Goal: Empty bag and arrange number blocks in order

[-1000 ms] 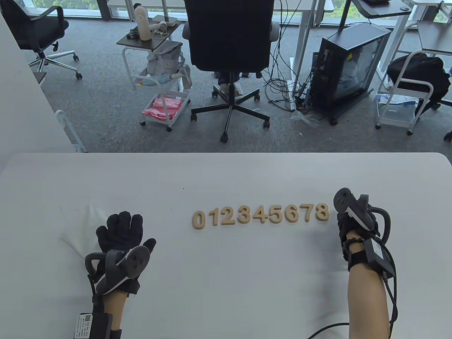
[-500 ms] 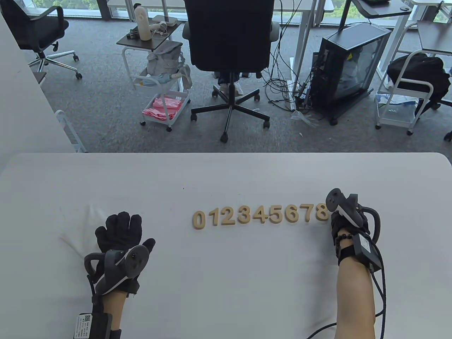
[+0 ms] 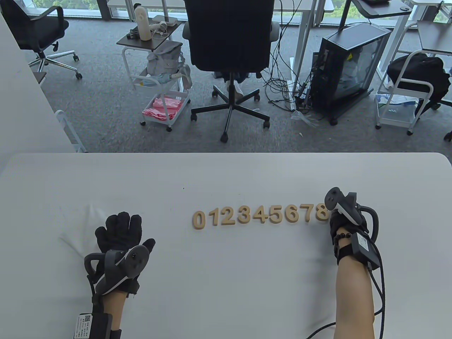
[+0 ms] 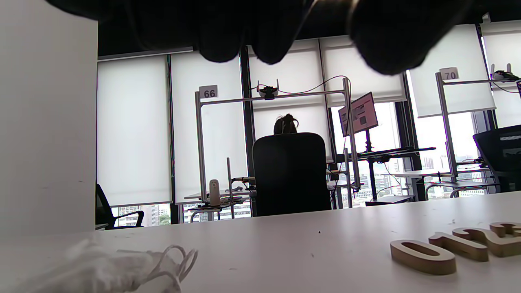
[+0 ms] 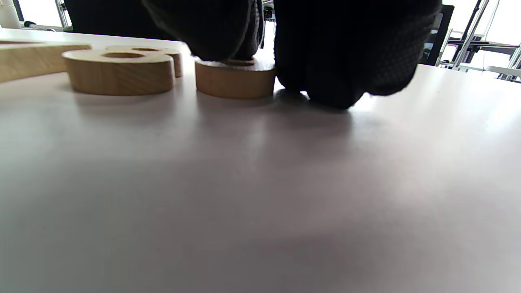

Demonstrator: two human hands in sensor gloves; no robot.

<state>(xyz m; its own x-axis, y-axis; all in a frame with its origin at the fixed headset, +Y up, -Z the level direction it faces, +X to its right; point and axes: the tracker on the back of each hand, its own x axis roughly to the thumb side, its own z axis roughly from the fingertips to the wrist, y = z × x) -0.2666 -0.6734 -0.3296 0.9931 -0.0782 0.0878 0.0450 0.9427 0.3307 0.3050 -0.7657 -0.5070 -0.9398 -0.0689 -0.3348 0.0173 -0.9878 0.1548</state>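
Wooden number blocks 0 to 8 [image 3: 261, 214] lie in a row in order on the white table [image 3: 226, 282]. My right hand [image 3: 335, 220] is at the row's right end, right beside the 8 [image 3: 320, 213]. In the right wrist view its fingers [image 5: 346, 61] hold a wooden block [image 5: 235, 83] that lies on the table next to the 8 [image 5: 118, 75]; its number is hidden. My left hand [image 3: 120, 226] lies flat, fingers spread, on the empty white bag [image 3: 86, 220]. The bag [image 4: 101, 268] and the 0 [image 4: 423, 255] also show in the left wrist view.
The table's far edge [image 3: 226, 153] runs across the middle of the view. Beyond it stand an office chair [image 3: 229, 53], a cart [image 3: 162, 106] and a computer case [image 3: 349, 67] on the floor. A cable [image 3: 381, 282] trails from my right wrist.
My right hand has moved left, up against the 8 at the end of the row. My left hand and the bag have not moved.
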